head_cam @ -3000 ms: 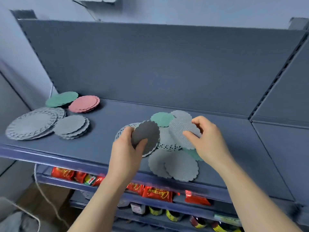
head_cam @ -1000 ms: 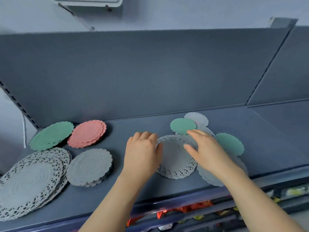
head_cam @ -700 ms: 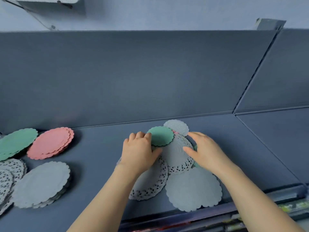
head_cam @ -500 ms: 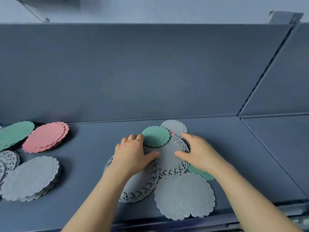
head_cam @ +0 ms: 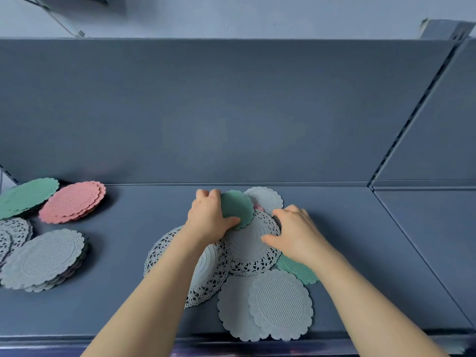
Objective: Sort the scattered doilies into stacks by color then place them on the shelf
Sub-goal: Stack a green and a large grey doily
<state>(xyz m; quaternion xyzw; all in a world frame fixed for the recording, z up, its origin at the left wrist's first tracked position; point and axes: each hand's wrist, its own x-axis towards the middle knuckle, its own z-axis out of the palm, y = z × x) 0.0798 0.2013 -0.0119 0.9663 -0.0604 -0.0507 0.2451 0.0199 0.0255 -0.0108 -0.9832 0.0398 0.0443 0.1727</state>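
A loose pile of doilies lies mid-shelf. My left hand [head_cam: 208,217] grips a small green doily [head_cam: 238,208] at the pile's far side, thumb under its near edge. My right hand [head_cam: 293,233] rests with fingers spread on a lacy grey doily [head_cam: 251,247]. Around it lie a larger lacy doily [head_cam: 164,249], two plain grey doilies [head_cam: 279,305], another green doily [head_cam: 300,270] partly under my right wrist, a small grey one [head_cam: 268,198] and a sliver of pink [head_cam: 258,207].
Sorted stacks sit on the left of the blue-grey shelf [head_cam: 360,253]: green stack [head_cam: 25,197], pink stack [head_cam: 73,202], plain grey stack [head_cam: 45,258], lacy grey stack [head_cam: 13,233] at the edge. The back panel rises behind. A shelf seam runs at the right.
My left hand moved from the large lacy doily up to the small green doily and closed on it. My right hand stayed on the lacy grey doily.
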